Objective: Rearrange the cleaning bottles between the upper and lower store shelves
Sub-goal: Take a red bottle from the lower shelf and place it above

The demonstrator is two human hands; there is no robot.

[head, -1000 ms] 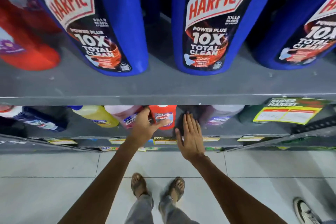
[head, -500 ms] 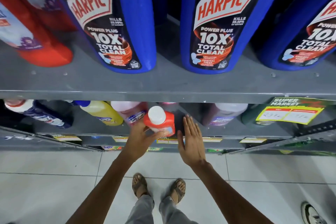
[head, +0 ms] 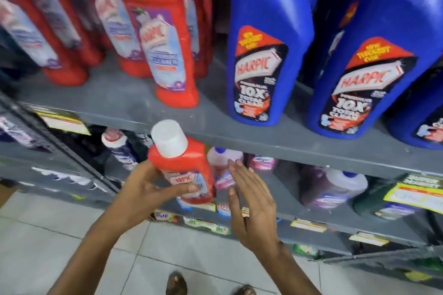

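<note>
**Red bottle held in front of the shelves**

The grey upper shelf [head: 134, 100] carries 2 big blue Harpic bottles [head: 268, 55]. Below its edge, the left hand [head: 143, 189] clasps a small red bottle [head: 184, 170]; the right hand [head: 251, 203] is spread flat beside it.

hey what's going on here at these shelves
A person is restocking cleaning bottles. Their left hand grips a small red Harpic bottle with a white cap, held out in front of the lower shelf. The right hand is open beside it, holding nothing. On the upper shelf stand tall red bottles to the left and big blue Harpic bottles to the right.
</note>
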